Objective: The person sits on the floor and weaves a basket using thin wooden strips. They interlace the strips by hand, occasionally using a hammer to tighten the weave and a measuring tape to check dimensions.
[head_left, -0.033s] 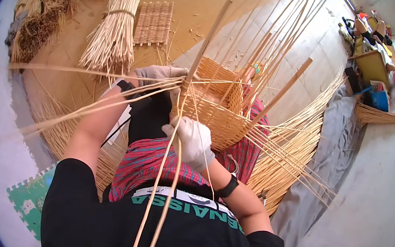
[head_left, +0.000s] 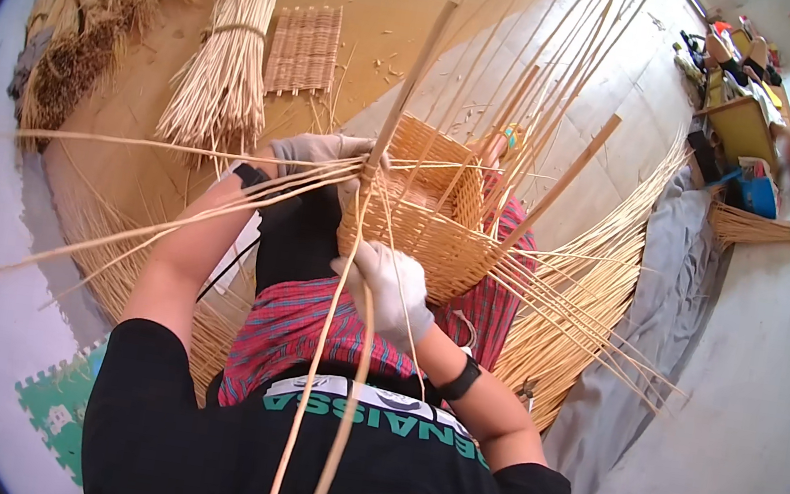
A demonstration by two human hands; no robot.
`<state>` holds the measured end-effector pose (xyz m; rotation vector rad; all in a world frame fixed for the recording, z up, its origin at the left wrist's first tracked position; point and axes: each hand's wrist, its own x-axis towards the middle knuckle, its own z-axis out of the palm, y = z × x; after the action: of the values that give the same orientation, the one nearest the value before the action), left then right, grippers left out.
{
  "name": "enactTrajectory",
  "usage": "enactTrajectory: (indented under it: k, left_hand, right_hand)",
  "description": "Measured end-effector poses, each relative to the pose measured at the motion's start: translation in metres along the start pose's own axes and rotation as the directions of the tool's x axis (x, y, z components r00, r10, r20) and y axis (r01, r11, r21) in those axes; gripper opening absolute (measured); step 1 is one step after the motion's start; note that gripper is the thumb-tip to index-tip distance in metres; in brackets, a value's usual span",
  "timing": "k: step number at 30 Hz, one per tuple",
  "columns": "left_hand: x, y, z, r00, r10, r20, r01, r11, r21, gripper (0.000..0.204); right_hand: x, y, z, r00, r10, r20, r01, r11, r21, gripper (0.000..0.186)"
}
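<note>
the white-gloved right hand (head_left: 392,293) is shifting right, bending a pinched long tan reed (head_left: 367,346); the boxy woven basket (head_left: 436,246) is sitting over the red striped cloth's (head_left: 283,327) far end. i cannot tell the gray-gloved left hand's (head_left: 314,150) grip.

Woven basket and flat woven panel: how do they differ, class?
The basket has standing walls; the panel is flat. Tall stakes rise from the basket; none rise from the panel. The left hand is at the basket; no hand touches the panel. Both are woven and straw-coloured.

Part-woven tan wicker basket (head_left: 428,242), mid-view, open-topped, long loose strands (head_left: 326,176) off both sides.
</note>
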<state>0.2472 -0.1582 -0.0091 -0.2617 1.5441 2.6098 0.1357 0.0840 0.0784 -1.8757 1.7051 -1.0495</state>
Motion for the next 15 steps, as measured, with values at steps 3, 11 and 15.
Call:
enactTrajectory:
  k: [3,11,15]
  left_hand:
    - [0.009,-0.025,-0.006,0.987,0.029,-0.161,-0.004,0.988,0.154,0.041]
    - [0.004,-0.025,0.041,0.863,0.387,-0.325,-0.097,0.758,0.645,0.035]
    - [0.012,-0.054,0.021,0.846,0.343,-0.408,-0.059,0.821,0.568,0.034]
  right_hand:
    - [-0.045,0.059,-0.010,0.928,0.362,-0.085,-0.307,0.875,0.374,0.020]
    - [0.004,0.101,-0.035,0.658,0.680,-0.323,-0.339,0.651,0.679,0.018]
    - [0.119,0.123,-0.035,0.936,0.050,-0.347,-0.166,0.935,-0.314,0.053]
